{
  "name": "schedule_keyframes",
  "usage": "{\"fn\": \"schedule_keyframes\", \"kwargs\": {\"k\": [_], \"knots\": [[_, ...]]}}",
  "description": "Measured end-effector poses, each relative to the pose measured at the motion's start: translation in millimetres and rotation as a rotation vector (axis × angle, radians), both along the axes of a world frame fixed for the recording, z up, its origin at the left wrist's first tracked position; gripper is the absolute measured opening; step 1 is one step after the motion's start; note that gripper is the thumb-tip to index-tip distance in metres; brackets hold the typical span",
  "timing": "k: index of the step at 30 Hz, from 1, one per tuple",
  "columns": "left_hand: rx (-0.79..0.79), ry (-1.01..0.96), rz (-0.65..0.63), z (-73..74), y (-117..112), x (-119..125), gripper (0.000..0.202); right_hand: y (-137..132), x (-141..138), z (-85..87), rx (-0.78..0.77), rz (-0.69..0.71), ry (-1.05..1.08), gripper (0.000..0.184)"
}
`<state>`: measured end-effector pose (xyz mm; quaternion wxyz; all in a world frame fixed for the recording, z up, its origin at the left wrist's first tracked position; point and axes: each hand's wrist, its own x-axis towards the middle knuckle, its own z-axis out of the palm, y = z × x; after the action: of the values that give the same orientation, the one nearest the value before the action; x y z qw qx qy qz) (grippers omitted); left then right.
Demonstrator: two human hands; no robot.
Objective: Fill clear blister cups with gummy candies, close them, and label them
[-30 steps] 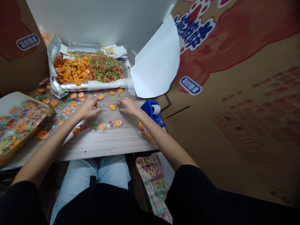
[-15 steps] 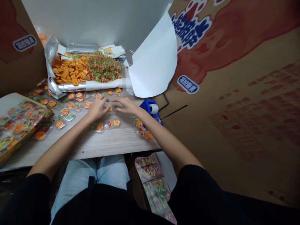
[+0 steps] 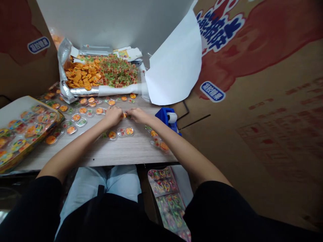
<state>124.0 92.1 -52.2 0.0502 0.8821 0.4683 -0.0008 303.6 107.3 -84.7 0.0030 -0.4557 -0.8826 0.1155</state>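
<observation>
Over the wood-grain table (image 3: 108,155) at 12 o'clock, the left hand (image 3: 113,116) and right hand (image 3: 138,115) have closed in, fingertips (image 3: 130,114) curled together at a small clear gummy blister (image 3: 125,115); any grip is hidden. Loose gummies (image 3: 103,71) fill a foil tray (image 3: 82,91) at 11 o'clock.

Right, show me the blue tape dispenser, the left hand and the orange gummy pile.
Blue tape dispenser (image 3: 162,116): head view, on its blue body.
Left hand (image 3: 113,116): head view, on the hand's back.
Orange gummy pile (image 3: 78,74): head view, on the pile's middle.
</observation>
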Motion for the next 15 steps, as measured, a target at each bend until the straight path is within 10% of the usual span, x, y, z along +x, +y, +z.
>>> {"fn": "schedule_keyframes", "kwargs": {"k": [8,11,15], "knots": [[0.055,-0.115,-0.044,-2.5,-31.7,-37.2,0.045,-29.2,-11.1,-4.0,0.095,0.024,-0.08,0.064],[0.157,-0.285,-0.004,17.0,-55.8,-110.6,0.043,-41.0,-0.2,-6.2,0.083,0.009,-0.127,0.068],[0.197,-0.227,0.358,50.2,-66.7,-239.2,0.041,-44.8,14.1,1.7,0.013,-0.089,-0.223,0.064]]}}
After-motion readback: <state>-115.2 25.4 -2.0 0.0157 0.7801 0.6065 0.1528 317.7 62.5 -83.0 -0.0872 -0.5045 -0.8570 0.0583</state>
